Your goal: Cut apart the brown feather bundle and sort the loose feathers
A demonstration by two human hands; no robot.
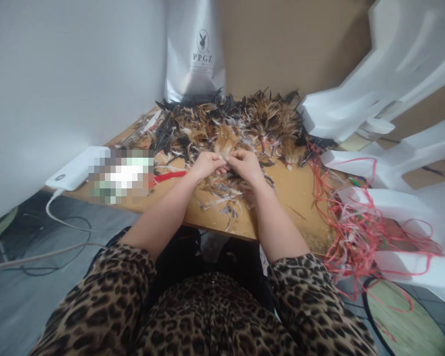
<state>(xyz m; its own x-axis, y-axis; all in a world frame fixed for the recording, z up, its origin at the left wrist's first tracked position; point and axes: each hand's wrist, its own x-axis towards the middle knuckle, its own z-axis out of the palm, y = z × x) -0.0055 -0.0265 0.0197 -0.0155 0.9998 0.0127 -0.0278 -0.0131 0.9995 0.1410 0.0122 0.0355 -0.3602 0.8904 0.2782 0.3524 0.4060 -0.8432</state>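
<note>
My left hand (206,164) and my right hand (246,165) meet over the middle of a small wooden table (300,193), fingers curled and pinched together on a small bunch of brown feathers (226,157). Behind them lies a big heap of brown, black and white feathers (241,123). Loose feather scraps (222,193) are scattered on the table under my wrists. Both forearms come out of leopard-print sleeves.
A tangle of red strings (356,222) hangs off the table's right side. White foam pieces (393,99) are stacked at the right. A silver bag (195,54) stands at the back. A white power bank (76,170) with cable lies at the left edge.
</note>
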